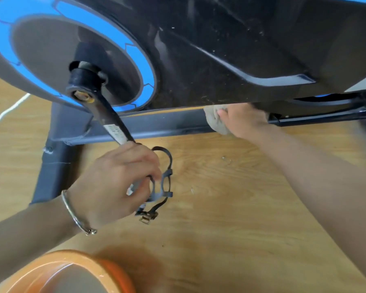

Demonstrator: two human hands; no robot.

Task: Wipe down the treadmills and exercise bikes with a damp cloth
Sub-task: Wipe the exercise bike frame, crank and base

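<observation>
A black exercise bike (230,60) with a blue-ringed flywheel cover (76,49) fills the top of the view. Its crank arm (108,115) slants down to a pedal with a strap cage (163,182). My left hand (118,180) grips that pedal, fingers curled round it. My right hand (243,120) holds a beige cloth (215,119) against the bike's low grey frame bar (161,125), just under the black housing's bottom edge. Part of the cloth is hidden under my fingers.
An orange bucket (101,269) stands at the bottom left on the wooden floor (230,208). The bike's grey base leg (53,166) runs down the left side. A white cable (9,111) lies on the floor at the far left.
</observation>
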